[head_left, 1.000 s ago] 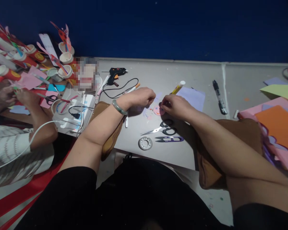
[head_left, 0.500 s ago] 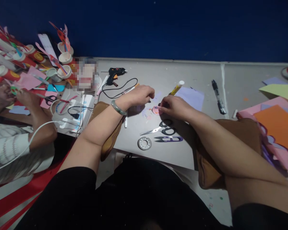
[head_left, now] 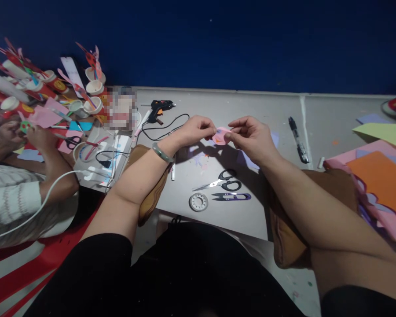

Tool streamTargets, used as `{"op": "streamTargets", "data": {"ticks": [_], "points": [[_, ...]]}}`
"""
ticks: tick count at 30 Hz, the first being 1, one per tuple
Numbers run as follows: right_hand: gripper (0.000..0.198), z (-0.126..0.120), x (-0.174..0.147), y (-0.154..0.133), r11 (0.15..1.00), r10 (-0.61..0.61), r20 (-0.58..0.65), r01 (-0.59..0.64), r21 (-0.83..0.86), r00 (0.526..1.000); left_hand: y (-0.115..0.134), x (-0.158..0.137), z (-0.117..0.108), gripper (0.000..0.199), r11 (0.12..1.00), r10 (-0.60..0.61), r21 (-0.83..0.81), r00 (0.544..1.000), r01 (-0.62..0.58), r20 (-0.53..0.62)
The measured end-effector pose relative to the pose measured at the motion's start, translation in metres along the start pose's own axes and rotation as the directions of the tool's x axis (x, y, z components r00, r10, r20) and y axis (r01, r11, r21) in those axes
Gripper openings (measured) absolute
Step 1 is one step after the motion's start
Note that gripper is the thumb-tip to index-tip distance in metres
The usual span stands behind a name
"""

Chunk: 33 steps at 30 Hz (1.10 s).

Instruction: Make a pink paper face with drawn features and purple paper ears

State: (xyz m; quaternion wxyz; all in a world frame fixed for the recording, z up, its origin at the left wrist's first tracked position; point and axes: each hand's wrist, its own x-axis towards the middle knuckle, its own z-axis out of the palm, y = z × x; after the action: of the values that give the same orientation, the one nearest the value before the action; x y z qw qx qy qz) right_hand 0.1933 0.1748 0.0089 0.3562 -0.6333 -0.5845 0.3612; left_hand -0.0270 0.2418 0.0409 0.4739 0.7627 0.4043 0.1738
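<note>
A small pink paper cutout with an orange mark is held up over the table between my two hands. My left hand pinches its left edge with thumb and fingertips. On the other side, my right hand grips the right edge between thumb and fingers. Below them lie black-handled scissors, purple thread snips and a white tape roll. Lilac paper lies partly hidden under my right hand, with small paper scraps to its left.
A black glue gun with its cord sits behind my left hand. A black marker and coloured paper sheets lie to the right. At left, a co-worker's hands hold a green piece near several paper cups and a power strip.
My right hand has lifted the pink cutout from the table, and my left hand has closed on its other edge. The yellow stick near my right hand is no longer seen.
</note>
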Motion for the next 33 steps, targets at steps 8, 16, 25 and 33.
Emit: {"op": "streamTargets", "data": {"ticks": [8, 16, 25, 33], "points": [[0.031, 0.006, 0.003, 0.002, 0.954, -0.03, -0.001, 0.029, 0.299, 1.0, 0.004, -0.001, 0.009, 0.028, 0.991, 0.048, -0.125, 0.998, -0.054, -0.051], [0.024, 0.006, 0.005, 0.007, 0.949, -0.164, -0.163, 0.201, 0.244, 0.973, -0.007, 0.003, 0.021, 0.03, 0.939, -0.022, -0.345, 0.998, -0.002, -0.065], [0.036, 0.007, 0.002, 0.009, 0.939, -0.274, -0.228, 0.31, 0.145, 0.934, -0.006, 0.002, 0.023, 0.023, 0.884, -0.061, -0.466, 0.998, 0.051, -0.006], [0.036, 0.004, 0.002, 0.01, 0.953, -0.2, -0.21, 0.24, 0.186, 0.957, -0.003, 0.003, 0.015, 0.028, 0.847, -0.108, -0.531, 0.971, -0.022, -0.211]]}}
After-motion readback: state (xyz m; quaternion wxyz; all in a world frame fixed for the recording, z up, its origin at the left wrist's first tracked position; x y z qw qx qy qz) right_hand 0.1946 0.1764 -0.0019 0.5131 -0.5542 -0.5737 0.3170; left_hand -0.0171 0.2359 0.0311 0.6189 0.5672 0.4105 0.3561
